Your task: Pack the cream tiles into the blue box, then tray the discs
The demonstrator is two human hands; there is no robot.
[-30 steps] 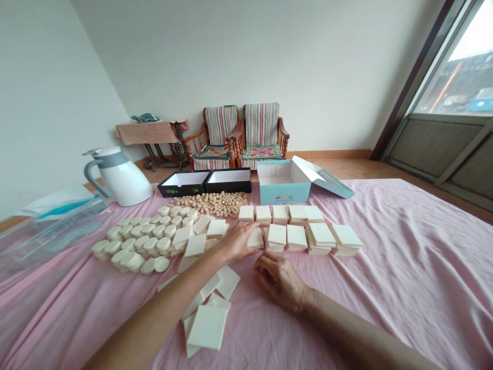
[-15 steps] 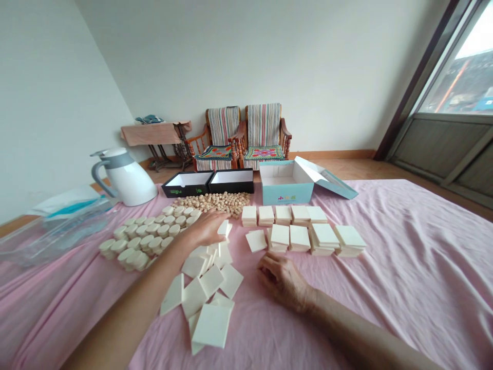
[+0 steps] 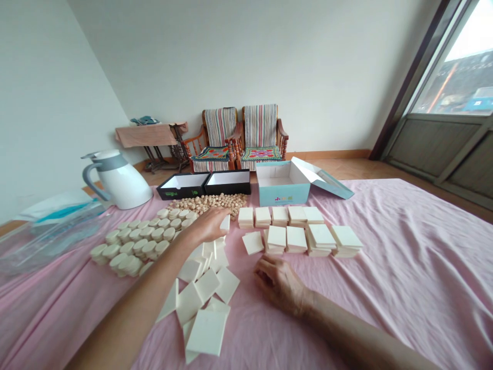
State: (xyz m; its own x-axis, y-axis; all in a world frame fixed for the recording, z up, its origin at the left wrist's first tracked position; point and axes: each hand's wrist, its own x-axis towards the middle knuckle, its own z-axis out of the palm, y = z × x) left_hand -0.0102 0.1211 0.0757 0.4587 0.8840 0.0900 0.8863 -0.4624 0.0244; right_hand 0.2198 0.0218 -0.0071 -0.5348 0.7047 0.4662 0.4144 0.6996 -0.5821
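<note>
My left hand (image 3: 208, 224) reaches forward over a loose heap of cream square tiles (image 3: 206, 288) and closes its fingers on one square tile (image 3: 225, 222) at the heap's far end. My right hand (image 3: 278, 281) rests on the pink cloth (image 3: 404, 267) with fingers curled, and I cannot see anything in it. Just beyond it lies a single tile (image 3: 252, 242), beside neat stacks of square tiles (image 3: 304, 230) in two rows.
Round cream discs (image 3: 142, 237) lie in rows at the left, small tan beads (image 3: 210, 202) behind them. Two black boxes (image 3: 206, 183), an open blue box (image 3: 283, 182), a white jug (image 3: 115, 179) and a clear plastic container (image 3: 50, 231) stand further back. Two chairs (image 3: 241, 136) are behind.
My left hand left the single tile by the stacks, swung left to the loose heap and closed on a tile there. My right hand stayed put.
</note>
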